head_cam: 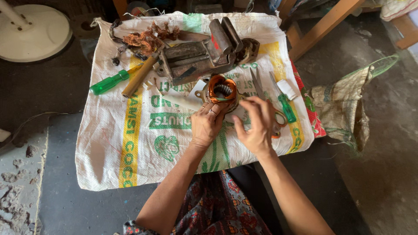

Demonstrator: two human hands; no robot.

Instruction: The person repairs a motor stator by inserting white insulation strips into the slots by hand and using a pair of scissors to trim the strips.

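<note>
at the middle of the woven white sack (130, 165), printed in green and yellow and spread flat: a round motor stator (222, 90), glossy copper winding looped about a toothed steel core, gripped at its near edge by the left hand (207, 124), fingers curled snug against it. just right of the stator: the right hand (257, 124), fingertips pinched together, on what cannot be told, over orange-handled scissors (265, 104) and a green screwdriver (283, 102). beyond the stator: a rusty iron vise (204, 54), a tangle of scrap copper wire (146, 39), a wooden-handled tool (139, 76), another translucent green screwdriver (111, 82).
</note>
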